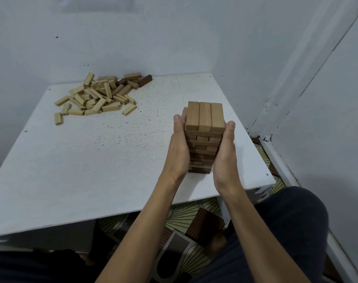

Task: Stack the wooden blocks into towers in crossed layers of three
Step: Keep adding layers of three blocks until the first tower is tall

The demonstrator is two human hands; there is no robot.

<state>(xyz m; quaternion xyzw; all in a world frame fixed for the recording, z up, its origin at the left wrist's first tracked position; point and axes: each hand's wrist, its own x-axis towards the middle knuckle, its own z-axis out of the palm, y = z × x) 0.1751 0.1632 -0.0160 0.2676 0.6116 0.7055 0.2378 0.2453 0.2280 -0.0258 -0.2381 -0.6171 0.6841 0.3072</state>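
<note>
so far one tower (204,119) of crossed layers stands between the hands, left hand (179,144) and right hand (225,152) pressing flat against its sides, while a loose pile (96,97) of blocks lies unstacked on the table (92,160), well beyond the left hand.

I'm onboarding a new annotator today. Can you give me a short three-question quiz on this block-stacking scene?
1. True or false: the left hand and the right hand both press flat against the sides of the tower.
2. Its top layer holds how many blocks? A two, B three, C four.
3. In which corner of the table does the loose pile lie?
Key: 1 true; 2 B; 3 far left.
</note>
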